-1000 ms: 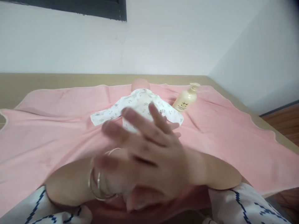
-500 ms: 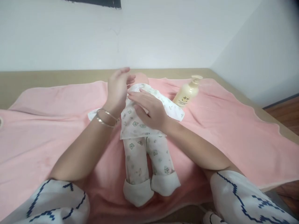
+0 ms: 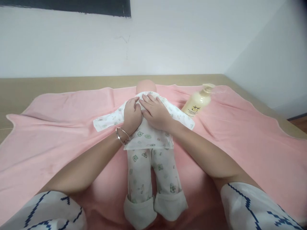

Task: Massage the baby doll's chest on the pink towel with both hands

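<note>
A doll (image 3: 150,139) in a white printed top and matching trousers with wide turned-up cuffs lies stretched out, its legs toward me. Only the smooth round crown of its head (image 3: 146,85) shows; no face is visible. My right hand (image 3: 157,111) lies flat on the upper part of the top, fingers stretched out and slightly spread. Beside it, my left hand (image 3: 132,115) rests slightly cupped on the left side of the top, thumb toward the right hand. Its fingers are partly hidden, and nothing shows in it. Bangles (image 3: 122,135) circle my left wrist.
A pink blanket (image 3: 240,143) with folds lies under the doll on a tan surface (image 3: 48,84). A cream pump bottle (image 3: 197,101) leans at the doll's right sleeve. Behind stands a white wall (image 3: 168,38) with a dark panel (image 3: 72,7) at upper left.
My left hand, raised over the doll before, has come down onto its top. My right hand has flattened on the upper top. The camera view has shifted slightly, showing more wall.
</note>
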Tool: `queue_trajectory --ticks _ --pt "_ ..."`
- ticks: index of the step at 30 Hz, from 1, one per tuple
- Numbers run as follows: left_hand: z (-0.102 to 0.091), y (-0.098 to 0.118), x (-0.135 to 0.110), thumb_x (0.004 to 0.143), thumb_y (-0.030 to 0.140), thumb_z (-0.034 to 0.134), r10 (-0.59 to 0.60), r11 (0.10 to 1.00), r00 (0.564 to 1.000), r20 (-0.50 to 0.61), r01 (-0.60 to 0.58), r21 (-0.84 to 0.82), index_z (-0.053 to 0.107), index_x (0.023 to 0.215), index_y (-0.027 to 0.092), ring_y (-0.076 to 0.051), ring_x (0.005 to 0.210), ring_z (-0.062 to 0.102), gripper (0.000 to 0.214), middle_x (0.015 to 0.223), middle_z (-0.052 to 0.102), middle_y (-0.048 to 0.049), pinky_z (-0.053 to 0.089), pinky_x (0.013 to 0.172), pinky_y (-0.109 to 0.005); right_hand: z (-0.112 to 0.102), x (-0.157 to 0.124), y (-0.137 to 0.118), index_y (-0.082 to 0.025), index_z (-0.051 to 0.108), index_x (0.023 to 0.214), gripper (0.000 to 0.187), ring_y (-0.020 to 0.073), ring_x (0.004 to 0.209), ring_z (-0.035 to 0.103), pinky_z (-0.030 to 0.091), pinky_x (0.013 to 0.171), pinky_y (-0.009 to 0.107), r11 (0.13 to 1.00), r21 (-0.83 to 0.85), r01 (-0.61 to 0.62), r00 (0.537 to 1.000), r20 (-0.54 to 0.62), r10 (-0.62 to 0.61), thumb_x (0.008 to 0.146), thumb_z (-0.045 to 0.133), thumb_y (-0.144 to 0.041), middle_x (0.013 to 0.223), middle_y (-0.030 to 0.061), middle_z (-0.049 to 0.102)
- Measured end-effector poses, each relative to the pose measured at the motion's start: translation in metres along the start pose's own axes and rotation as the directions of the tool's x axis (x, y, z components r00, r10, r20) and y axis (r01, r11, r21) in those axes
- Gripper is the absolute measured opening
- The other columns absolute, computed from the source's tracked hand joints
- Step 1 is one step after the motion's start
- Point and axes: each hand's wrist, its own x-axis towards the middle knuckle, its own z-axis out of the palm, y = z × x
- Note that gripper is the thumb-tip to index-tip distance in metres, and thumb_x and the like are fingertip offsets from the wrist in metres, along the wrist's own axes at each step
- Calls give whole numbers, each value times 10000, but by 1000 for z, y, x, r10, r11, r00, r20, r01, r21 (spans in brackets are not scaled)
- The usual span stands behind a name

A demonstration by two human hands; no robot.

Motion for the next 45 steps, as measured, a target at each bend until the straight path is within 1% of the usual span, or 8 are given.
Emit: queue_trajectory --ticks 10,15,19,23,29,37,41,45 --pt "-2 -3 -3 921 224 434 25 998 999 37 -26 49 699 1231 193 -257 1323 634 409 1369 727 -92 490 1231 -450 6 -16 -6 39 359 1644 662 410 1604 322 229 1332 620 969 -132 -208 974 -116 193 1102 373 -341 1697 297 325" --pt "0 -7 -6 944 211 407 8 1000 1000 -6 -8 6 700 1246 172 -241 1336 638 422 1406 715 -100 484 1242 -431 9 -39 -38 71 403 1614 633 407 1618 292 245 1344 587 978 -207 -22 997 -75 6 1078 395 -267 1690 298 333" --pt "1 -10 -7 956 193 391 7 1000 1000 -21 -7 -3 713 1228 198 -231 1314 656 422 1373 736 -82 497 1231 -430 5 -23 -20 -44 469 1613 602 298 1648 249 171 1379 555 991 -102 88 996 16 -87 1042 400 -222 1720 156 361" --pt "3 -12 -7 951 190 381 25 1000 1000 -15 -25 6 713 1251 184 -233 1354 637 447 1399 724 -91 471 1264 -441 -3 2 19 -177 448 1649 586 324 1666 174 159 1351 637 1000 2 -24 999 39 23 1083 372 -310 1771 93 254" --pt "2 -11 -7 933 185 391 15 1000 1000 -7 -16 -13 717 1249 199 -233 1383 621 455 1429 713 -78 447 1288 -471 0 -8 9 25 324 1658 687 383 1642 235 218 1337 633 978 -67 -199 980 -7 199 1098 337 -371 1735 271 253" --pt "2 -8 -6 923 194 390 28 999 999 -22 -28 -25 720 1201 188 -251 1298 659 432 1354 744 -90 499 1239 -465 3 -25 -20 -22 440 1623 623 324 1656 214 143 1377 591 988 -116 101 994 48 -96 1055 375 -270 1735 168 327" --pt "3 -8 -5 921 176 399 35 999 999 -13 -35 -10 720 1208 226 -240 1329 642 434 1374 740 -53 478 1262 -455 -8 -5 13 -136 364 1681 628 294 1674 145 125 1361 634 999 -29 -14 996 83 16 1082 325 -321 1782 94 214" --pt "3 -10 -5 927 171 398 26 1000 1000 -9 -26 -2 713 1234 224 -228 1368 623 443 1410 720 -50 461 1280 -438 -5 -11 10 33 280 1670 711 376 1655 192 199 1340 650 977 -72 -202 979 23 204 1089 319 -377 1749 253 223"
